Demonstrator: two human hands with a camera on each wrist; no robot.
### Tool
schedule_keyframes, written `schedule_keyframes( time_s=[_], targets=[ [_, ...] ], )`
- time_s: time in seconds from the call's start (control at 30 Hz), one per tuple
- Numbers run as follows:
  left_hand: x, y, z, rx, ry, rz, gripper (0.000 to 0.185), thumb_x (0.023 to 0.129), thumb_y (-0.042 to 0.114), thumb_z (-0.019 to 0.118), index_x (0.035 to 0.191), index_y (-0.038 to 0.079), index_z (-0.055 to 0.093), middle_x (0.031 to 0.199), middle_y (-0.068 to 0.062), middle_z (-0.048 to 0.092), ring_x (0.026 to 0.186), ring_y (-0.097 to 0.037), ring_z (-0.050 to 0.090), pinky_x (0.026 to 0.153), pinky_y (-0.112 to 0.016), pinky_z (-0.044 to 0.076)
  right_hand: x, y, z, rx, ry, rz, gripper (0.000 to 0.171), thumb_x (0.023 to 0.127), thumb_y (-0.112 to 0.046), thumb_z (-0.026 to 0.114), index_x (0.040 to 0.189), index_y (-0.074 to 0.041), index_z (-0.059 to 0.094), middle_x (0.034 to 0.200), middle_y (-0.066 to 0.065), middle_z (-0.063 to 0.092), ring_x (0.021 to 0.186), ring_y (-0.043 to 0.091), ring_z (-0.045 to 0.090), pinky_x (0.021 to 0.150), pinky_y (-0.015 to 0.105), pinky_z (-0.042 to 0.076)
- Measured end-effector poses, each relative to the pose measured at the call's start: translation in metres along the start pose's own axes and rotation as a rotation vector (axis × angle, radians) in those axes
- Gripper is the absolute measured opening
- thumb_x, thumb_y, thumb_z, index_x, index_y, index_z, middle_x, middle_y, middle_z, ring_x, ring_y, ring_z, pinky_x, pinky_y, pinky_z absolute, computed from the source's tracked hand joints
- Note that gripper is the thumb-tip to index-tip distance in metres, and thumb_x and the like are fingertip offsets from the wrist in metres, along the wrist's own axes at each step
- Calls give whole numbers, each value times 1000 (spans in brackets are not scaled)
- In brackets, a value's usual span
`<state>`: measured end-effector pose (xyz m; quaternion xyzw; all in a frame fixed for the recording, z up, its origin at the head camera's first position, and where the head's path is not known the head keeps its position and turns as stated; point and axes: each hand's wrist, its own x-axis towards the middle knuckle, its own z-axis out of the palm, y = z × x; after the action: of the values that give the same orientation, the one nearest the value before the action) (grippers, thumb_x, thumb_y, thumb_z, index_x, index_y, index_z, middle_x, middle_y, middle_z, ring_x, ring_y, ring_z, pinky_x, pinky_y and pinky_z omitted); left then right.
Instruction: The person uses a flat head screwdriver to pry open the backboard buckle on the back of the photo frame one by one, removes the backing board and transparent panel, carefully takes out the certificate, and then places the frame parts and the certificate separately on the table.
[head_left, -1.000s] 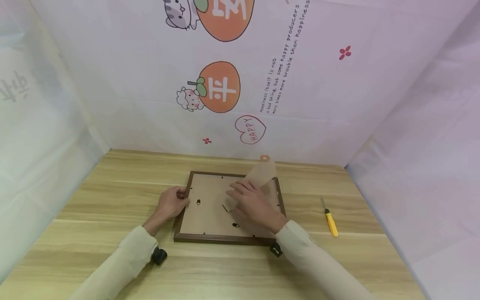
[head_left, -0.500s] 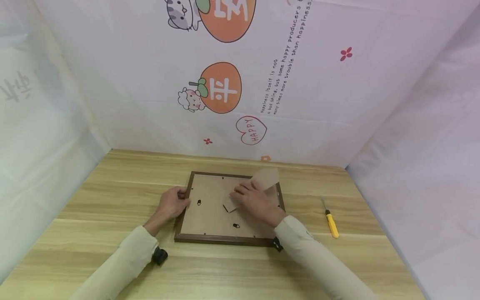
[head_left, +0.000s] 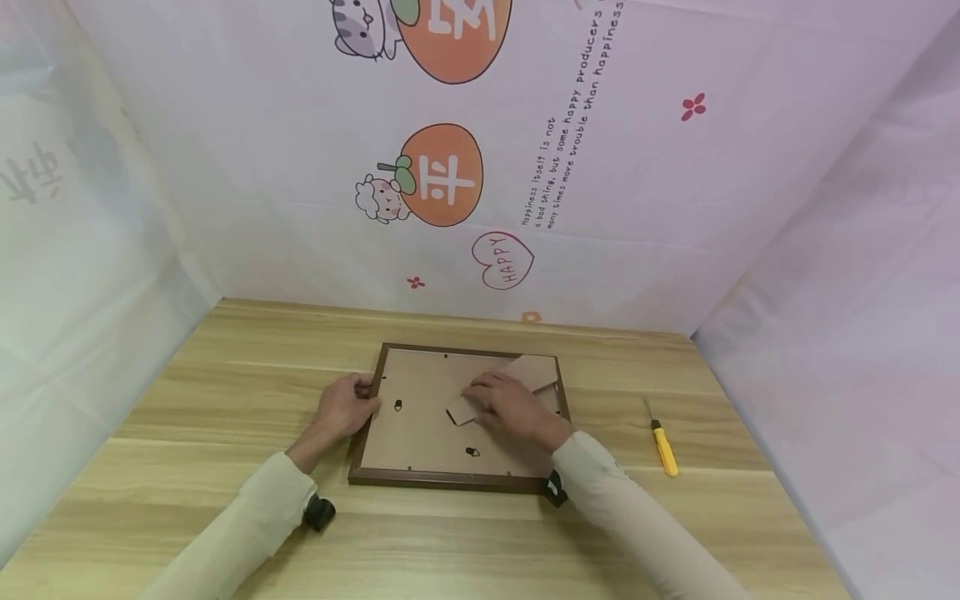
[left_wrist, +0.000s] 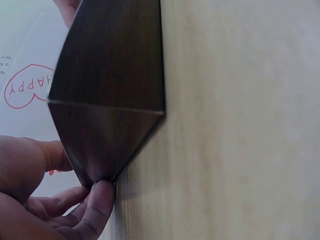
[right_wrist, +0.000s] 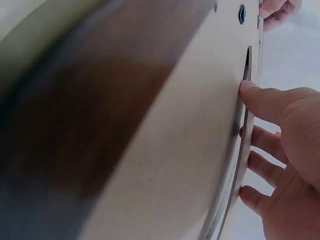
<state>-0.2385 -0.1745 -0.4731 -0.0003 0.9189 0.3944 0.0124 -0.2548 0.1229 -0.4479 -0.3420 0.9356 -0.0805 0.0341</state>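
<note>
A brown-edged picture frame (head_left: 420, 433) lies face down on the table, its beige backboard up. On the board an angled easel stand (head_left: 542, 372) runs from the middle to the far right corner. My right hand (head_left: 513, 407) grips this stand near its middle; in the right wrist view the thumb is at one edge of the stand (right_wrist: 243, 145) and the fingertips at the other. My left hand (head_left: 347, 405) holds the left side of the frame. From the left wrist, its fingers (left_wrist: 100, 205) press the dark frame side (left_wrist: 110, 55).
To the right lies a screwdriver (head_left: 663, 450) with a yellow handle. Small black hanging rings (head_left: 472, 452) sit on the backboard. A printed white sheet (head_left: 600, 275) stands behind the wooden table (head_left: 247, 375), with plain white sheets at both sides.
The far end of the stand has come down from a raised position toward the backboard, with my right hand on it. My left hand and the frame stay in place.
</note>
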Motion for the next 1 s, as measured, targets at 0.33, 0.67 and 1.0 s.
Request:
schedule_keyframes(
  time_s=[0.33, 0.67, 1.0],
  targets=[
    [0, 1, 0, 2, -7, -9, 41, 90, 13, 64, 126, -4, 58, 118, -22, 66, 110, -36, 63, 90, -45, 57, -1, 7, 4, 167, -10, 28, 46, 94, -22, 66, 138, -12, 57, 142, 9, 52, 133, 26, 47, 113, 41, 41],
    [-1, 2, 0, -7, -9, -21, 41, 90, 14, 64, 126, -4, 58, 118, -22, 66, 109, -36, 63, 90, -45, 57, -14, 13, 7, 303, 105, 126, 44, 92, -24, 68, 134, -12, 59, 144, 11, 50, 134, 31, 47, 111, 49, 42],
    [-1, 1, 0, -10, -8, -23, 41, 90, 13, 64, 126, -4, 58, 118, -22, 66, 110, -36, 63, 91, -46, 56, -53, 45, -5, 428, 276, 205, 41, 92, -14, 68, 131, -4, 59, 131, 15, 63, 114, 32, 64, 94, 44, 56]
  ],
)
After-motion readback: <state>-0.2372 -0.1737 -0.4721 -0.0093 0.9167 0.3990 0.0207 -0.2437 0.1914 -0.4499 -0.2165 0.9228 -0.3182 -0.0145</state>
